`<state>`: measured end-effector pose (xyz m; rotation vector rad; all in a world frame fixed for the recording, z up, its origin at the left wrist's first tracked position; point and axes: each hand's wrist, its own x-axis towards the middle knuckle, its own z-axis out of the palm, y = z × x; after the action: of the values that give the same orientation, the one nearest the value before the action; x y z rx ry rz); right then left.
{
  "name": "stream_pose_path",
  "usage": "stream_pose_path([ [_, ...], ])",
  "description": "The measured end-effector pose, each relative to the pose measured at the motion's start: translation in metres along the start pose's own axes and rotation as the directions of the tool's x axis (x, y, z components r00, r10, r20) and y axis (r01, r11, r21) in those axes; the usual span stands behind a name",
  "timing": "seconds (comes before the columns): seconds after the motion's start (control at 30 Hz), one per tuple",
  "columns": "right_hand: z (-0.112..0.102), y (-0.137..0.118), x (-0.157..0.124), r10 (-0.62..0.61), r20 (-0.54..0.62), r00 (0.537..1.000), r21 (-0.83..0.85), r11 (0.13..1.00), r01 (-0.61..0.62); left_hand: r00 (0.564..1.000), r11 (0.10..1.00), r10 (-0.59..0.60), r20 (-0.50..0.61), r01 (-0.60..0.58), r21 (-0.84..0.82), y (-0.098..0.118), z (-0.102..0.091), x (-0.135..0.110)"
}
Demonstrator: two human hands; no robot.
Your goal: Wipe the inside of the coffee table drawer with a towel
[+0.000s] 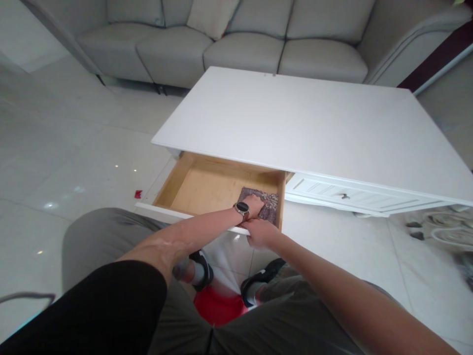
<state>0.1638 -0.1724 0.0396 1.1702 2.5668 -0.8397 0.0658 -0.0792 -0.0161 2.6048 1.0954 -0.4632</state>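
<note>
A drawer [207,185] with bare wooden insides stands pulled out of a white coffee table [295,113]. In its right end lies a patterned grey-brown cloth [271,209]. My left hand [254,204], with a watch [242,208] on the wrist, presses down on this cloth, its fingers curled and partly hidden. Crossing close in front of that wrist, my right hand [260,232] grips the top edge of the drawer's white front, fingers wrapped over it.
A second drawer front with a small knob [345,196] is closed on the right. Behind the table runs a grey sofa [251,54]. A small red scrap [138,194] lies on the tiled floor at left. Between my feet is a red object [219,306].
</note>
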Motion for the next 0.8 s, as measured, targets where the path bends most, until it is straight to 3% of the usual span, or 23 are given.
stream_pose_path([
  [0.1,-0.001,0.000,-0.001,0.036,0.010,0.999,-0.019,0.999,-0.035,0.999,0.999,-0.029,0.017,0.028,0.026,-0.006,0.003,-0.008],
  [0.23,-0.003,-0.002,-0.003,0.071,0.043,0.997,-0.046,0.997,-0.069,0.995,0.995,-0.093,0.046,0.091,0.034,-0.032,0.007,-0.021],
  [0.47,-0.002,-0.001,-0.002,0.080,0.067,0.995,-0.038,0.996,-0.077,0.960,0.967,-0.251,0.120,0.253,-0.001,-0.104,0.021,-0.073],
  [0.7,-0.005,-0.002,-0.002,0.099,0.098,0.990,-0.041,0.995,-0.096,0.857,0.885,-0.460,0.233,0.464,0.039,-0.186,0.035,-0.141],
  [0.8,-0.005,-0.002,-0.003,0.100,0.091,0.991,-0.039,0.995,-0.097,0.848,0.884,-0.460,0.264,0.464,0.051,-0.209,0.037,-0.157],
])
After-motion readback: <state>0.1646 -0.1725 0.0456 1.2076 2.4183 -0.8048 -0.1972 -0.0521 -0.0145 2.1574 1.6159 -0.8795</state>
